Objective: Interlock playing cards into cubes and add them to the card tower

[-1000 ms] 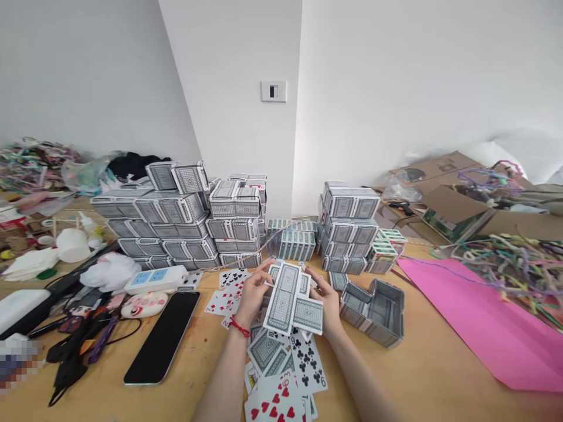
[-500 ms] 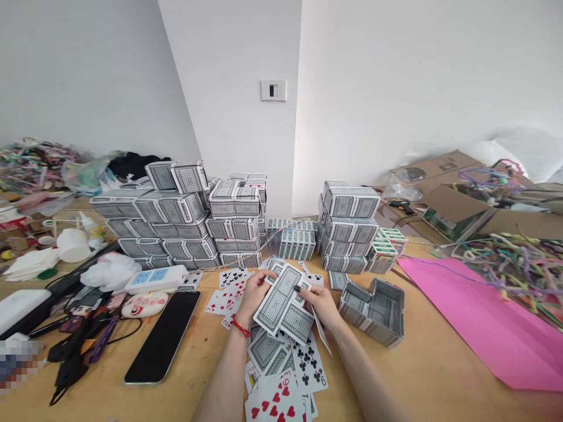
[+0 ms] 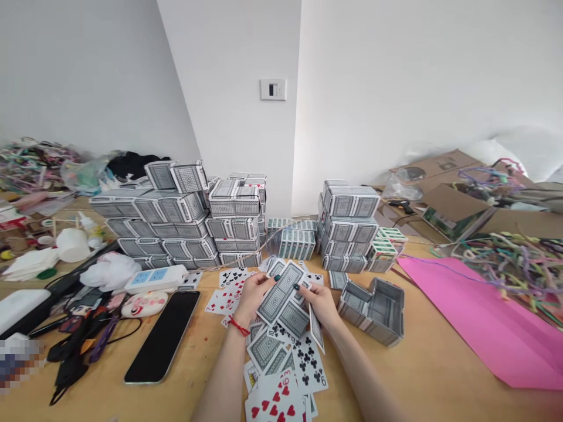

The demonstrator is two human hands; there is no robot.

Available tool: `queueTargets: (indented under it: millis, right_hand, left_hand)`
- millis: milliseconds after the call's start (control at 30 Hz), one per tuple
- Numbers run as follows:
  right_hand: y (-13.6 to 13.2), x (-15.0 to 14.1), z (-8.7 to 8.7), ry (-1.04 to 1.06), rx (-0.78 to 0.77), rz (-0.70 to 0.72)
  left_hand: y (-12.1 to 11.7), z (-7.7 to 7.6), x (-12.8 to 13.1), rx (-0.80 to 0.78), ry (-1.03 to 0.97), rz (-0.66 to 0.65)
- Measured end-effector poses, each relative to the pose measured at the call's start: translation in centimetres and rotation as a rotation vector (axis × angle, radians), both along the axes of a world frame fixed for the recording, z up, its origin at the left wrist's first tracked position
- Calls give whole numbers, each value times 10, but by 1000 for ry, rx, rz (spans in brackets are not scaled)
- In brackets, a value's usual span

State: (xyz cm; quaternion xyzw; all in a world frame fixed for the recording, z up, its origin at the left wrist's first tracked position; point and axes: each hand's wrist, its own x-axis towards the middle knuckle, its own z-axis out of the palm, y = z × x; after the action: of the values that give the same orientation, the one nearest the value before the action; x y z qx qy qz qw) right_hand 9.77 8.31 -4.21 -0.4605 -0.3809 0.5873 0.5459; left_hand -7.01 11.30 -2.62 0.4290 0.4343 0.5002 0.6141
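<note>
Between my hands are several grey-backed playing cards [image 3: 280, 293], fanned at differing angles. My left hand [image 3: 254, 295], with a red string at the wrist, grips their left side, thumb on top. My right hand [image 3: 320, 302] pinches the right side with its thumb on the card backs; another card [image 3: 315, 331] hangs tilted beneath its palm. Below, loose playing cards lie on the table, among them a nine of clubs [image 3: 307, 363] and a heart card [image 3: 273, 401]. Face-up diamond cards [image 3: 224, 300] lie left of my left hand. An open box made of cards [image 3: 373, 310] sits to the right.
Stacked card-covered blocks [image 3: 176, 228] rise at the back left, with another stack [image 3: 349, 225] at the back right. A black phone [image 3: 162, 337] and a white power strip [image 3: 156, 279] lie left. Pink paper [image 3: 479, 322] covers part of the right side, near pipe cleaners [image 3: 519, 269].
The fanned cards have turned clockwise and sunk slightly. My right thumb has come over onto their backs, and my left thumb now lies on top. A card has swung down under my right hand.
</note>
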Motion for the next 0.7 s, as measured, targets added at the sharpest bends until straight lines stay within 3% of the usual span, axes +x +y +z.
queueTargets:
  millis: [233,600,700]
  right_hand:
    - [1,1,-6,10,2,20]
    - [-2,-2,6,31,-22,6]
    - [-3,-2,9,27,-39,-5]
  left_hand:
    - [1,-4,1,-10,55,37]
    - [0,-3,0,-27,4,28]
    - [-3,4,0,-7,-31,-38]
